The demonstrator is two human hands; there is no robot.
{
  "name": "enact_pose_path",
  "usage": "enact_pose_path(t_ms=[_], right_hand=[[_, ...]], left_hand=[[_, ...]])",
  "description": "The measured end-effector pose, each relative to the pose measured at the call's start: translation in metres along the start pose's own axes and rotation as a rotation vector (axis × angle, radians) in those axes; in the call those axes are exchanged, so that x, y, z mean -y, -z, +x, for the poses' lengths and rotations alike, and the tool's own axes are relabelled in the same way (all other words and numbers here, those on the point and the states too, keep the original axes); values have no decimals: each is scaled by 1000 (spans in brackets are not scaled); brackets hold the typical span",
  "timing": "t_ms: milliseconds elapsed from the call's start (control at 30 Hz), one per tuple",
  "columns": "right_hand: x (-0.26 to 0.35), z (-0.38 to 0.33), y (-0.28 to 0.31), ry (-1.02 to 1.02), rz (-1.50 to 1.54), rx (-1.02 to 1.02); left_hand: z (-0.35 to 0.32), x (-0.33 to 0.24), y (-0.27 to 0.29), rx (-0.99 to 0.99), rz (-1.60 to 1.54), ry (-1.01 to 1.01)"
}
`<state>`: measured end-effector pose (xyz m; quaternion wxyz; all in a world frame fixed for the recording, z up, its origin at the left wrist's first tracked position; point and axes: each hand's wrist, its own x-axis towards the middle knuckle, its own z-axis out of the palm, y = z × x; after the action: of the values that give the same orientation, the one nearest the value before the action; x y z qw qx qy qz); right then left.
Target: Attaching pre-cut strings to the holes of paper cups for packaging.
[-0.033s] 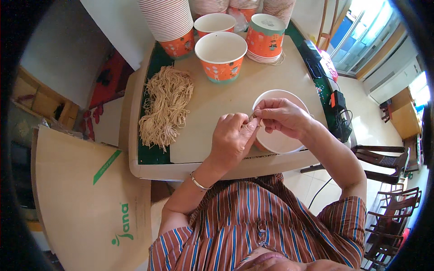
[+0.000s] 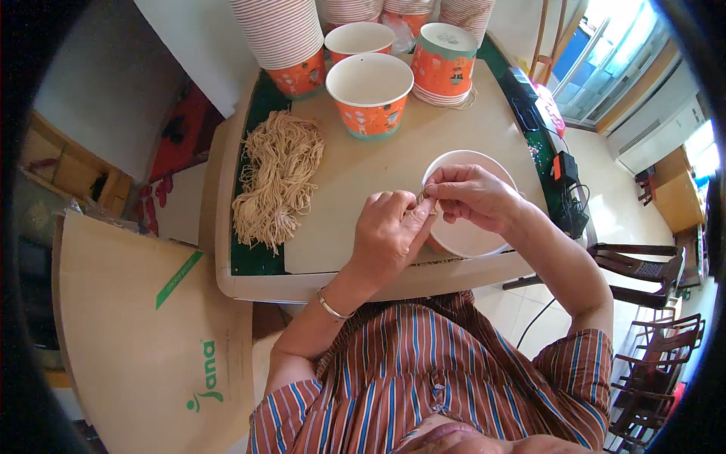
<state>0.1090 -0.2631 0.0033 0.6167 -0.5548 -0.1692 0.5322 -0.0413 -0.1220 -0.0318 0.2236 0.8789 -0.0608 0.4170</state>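
Both hands meet over the left rim of a white-lined paper bucket (image 2: 473,240) at the table's near right. My left hand (image 2: 389,233), with a bangle at its wrist, is closed in a pinch. Thumb and forefinger of my right hand (image 2: 475,197) are pressed together against the left fingertips. Between them shows a small bit of beige string (image 2: 421,196), mostly hidden by the fingers. A loose bundle of the same beige strings (image 2: 278,178) lies to the left. An orange paper bucket (image 2: 370,113) stands upright beyond my hands.
Tall stacks of paper buckets (image 2: 276,34) line the far side, with upside-down ones (image 2: 442,72) at the far right. A cardboard sheet (image 2: 348,200) covers the tabletop. Black adapters and cables (image 2: 567,181) lie along the right edge. A large carton (image 2: 144,325) stands at left.
My left thumb has shifted very slightly at the pinch. Everything else looks the same.
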Motion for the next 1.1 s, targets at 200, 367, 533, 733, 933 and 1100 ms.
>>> enact_pose_path(t_ms=[200,367,533,733,933,1100], right_hand=[[-1,2,-1,3,-12,1],[1,2,-7,-6,-26,-8],[0,4,-6,-10,-11,9],[5,-1,-10,-35,-32,-5],[1,3,-5,-15,-64,0],[1,2,-1,-11,-77,2]], left_hand=[[-3,3,8,98,-16,-69],[-2,0,9,105,-31,-94],[1,3,9,24,-216,86],[7,11,1,-9,-389,398],[8,14,-4,56,-435,465],[9,13,-5,56,-390,460]])
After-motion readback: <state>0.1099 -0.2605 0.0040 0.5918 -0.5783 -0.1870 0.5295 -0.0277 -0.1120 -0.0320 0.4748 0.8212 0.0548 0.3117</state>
